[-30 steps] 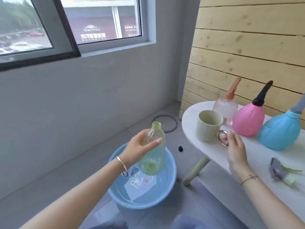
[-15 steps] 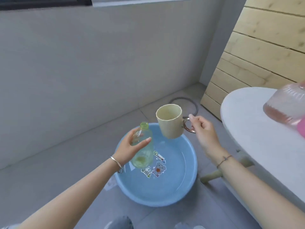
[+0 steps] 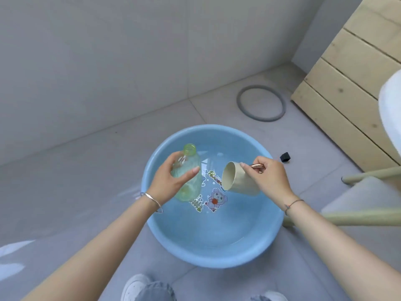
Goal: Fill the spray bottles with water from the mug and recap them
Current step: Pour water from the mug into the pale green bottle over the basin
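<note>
My right hand (image 3: 268,178) pinches the copper-coloured handle (image 3: 257,166) of the mug (image 3: 237,181), fingers curled round it, and the mug lies tipped on its side, mouth turned to the left of the frame, low over the blue basin (image 3: 217,260) at centre. My left hand (image 3: 170,181) is wrapped round the body of the greenish clear spray bottle (image 3: 188,162), thumb across its front. The bottle is uncapped, its open neck slanting toward the upper left, and it hangs over the basin's left side, just beside the mug. Water lies in the basin over the cartoon print on its floor; whether the mug's lip touches it I cannot tell. I judge I am at the scooping step, with nothing poured into this bottle yet. Next I need to dip the mug, level it, set the bottle upright and pour slowly, since its neck is narrow against the mug's wide rim. A grey ring (image 3: 260,103) lies on the floor at upper right.
</note>
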Demonstrator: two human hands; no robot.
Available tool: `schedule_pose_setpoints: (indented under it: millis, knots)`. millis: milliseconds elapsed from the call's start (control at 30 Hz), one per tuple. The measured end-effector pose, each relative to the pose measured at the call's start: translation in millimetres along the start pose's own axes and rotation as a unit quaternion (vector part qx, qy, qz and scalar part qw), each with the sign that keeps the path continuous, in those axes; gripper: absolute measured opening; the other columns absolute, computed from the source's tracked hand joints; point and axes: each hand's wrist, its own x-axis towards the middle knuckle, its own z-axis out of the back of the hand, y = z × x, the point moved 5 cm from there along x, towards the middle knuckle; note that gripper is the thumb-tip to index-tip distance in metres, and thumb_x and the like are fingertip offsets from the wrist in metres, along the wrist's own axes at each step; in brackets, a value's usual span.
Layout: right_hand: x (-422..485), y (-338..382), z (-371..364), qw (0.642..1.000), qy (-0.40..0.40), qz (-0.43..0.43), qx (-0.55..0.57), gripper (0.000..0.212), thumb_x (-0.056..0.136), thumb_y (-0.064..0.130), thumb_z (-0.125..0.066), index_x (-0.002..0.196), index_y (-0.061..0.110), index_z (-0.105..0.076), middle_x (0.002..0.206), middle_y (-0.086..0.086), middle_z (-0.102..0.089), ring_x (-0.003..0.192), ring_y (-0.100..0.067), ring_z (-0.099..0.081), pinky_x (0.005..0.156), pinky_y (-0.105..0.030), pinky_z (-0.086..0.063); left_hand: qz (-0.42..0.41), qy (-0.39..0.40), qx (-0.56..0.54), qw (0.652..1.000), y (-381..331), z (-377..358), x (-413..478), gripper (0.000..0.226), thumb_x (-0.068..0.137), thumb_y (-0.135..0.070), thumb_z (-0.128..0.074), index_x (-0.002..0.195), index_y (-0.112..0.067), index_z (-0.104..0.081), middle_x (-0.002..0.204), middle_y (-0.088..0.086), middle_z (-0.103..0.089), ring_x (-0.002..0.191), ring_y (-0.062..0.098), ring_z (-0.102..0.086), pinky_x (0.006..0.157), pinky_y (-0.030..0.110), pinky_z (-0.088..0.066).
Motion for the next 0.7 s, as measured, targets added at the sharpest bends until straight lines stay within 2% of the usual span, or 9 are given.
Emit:
schedule_pose_setpoints:
  millis: [100,200,333,400,500,633,700]
  knots:
    - [-0.9,-14.1,-15.4,0.999,0.012,0.005,-0.041,0.042,0.085,0.032,-0.069,0.059,0.009,-0.045,0.054,0.002,-0.039,0.053,-0.013,-0.032,0.05,-0.026,-0.024,-0.003,-0.001,-0.006,1.0,6.6,-3.7,1.8,0.048,0.065,-0.06,-0.071,0.106,-0.04,-0.055,0.108,-0.023,-0.063,0.104,-0.003,-0.058,0.096,0.024,-0.045]
    - [0.1,-24.6,-26.0,0.997,0.015,0.017,-0.08,0.043,0.085,0.03,-0.068,0.057,0.011,-0.042,0.053,0.003,-0.038,0.052,-0.011,-0.032,0.048,-0.022,-0.022,-0.007,0.007,-0.008,1.0,14.1,-7.6,1.8,0.061,0.06,-0.065,-0.069,0.107,-0.028,-0.057,0.102,-0.02,-0.063,0.098,0.003,-0.059,0.091,0.023,-0.044]
    - [2.8,-38.6,-32.2,0.996,0.007,0.02,-0.089,0.042,0.085,0.03,-0.068,0.058,0.01,-0.043,0.053,0.003,-0.04,0.054,-0.011,-0.035,0.05,-0.024,-0.024,-0.014,0.014,-0.007,1.0,19.6,-9.7,0.9,0.055,0.062,-0.055,-0.075,0.102,-0.023,-0.054,0.093,-0.025,-0.063,0.087,0.001,-0.06,0.081,0.015,-0.044]
    - [4.4,-41.9,-36.2,0.996,0.006,0.021,-0.085,0.042,0.084,0.029,-0.068,0.058,0.007,-0.044,0.053,0.002,-0.039,0.055,-0.015,-0.035,0.05,-0.027,-0.025,-0.018,0.009,-0.017,1.0,23.7,-10.1,3.1,0.056,0.063,-0.054,-0.076,0.104,-0.021,-0.054,0.099,-0.02,-0.066,0.095,0.002,-0.062,0.086,0.017,-0.045]
    - [4.3,-44.1,-41.6,0.996,0.004,0.024,-0.084,0.044,0.083,0.027,-0.069,0.054,0.015,-0.039,0.051,0.004,-0.038,0.054,-0.013,-0.035,0.052,-0.028,-0.026,-0.027,0.002,-0.025,0.999,27.1,-12.1,5.5,0.062,0.062,-0.055,-0.075,0.107,-0.017,-0.056,0.105,-0.008,-0.069,0.101,0.008,-0.064,0.091,0.02,-0.047]
    - [2.5,-47.2,-46.9,0.996,0.01,0.027,-0.086,0.047,0.083,0.025,-0.069,0.053,0.014,-0.036,0.049,0.002,-0.034,0.054,-0.012,-0.033,0.052,-0.026,-0.025,-0.036,0.008,-0.023,0.999,26.5,-16.4,5.2,0.051,0.066,-0.042,-0.085,0.103,-0.021,-0.057,0.095,-0.014,-0.066,0.085,-0.004,-0.061,0.08,0.009,-0.044]
    - [1.8,-47.9,-46.5,0.997,0.011,0.025,-0.073,0.048,0.083,0.024,-0.069,0.052,0.015,-0.034,0.048,0.004,-0.031,0.052,-0.011,-0.03,0.05,-0.023,-0.022,-0.042,0.01,-0.025,0.999,24.5,-17.2,5.3,0.046,0.064,-0.038,-0.08,0.1,-0.025,-0.056,0.094,-0.015,-0.064,0.081,-0.01,-0.06,0.077,0.005,-0.041]
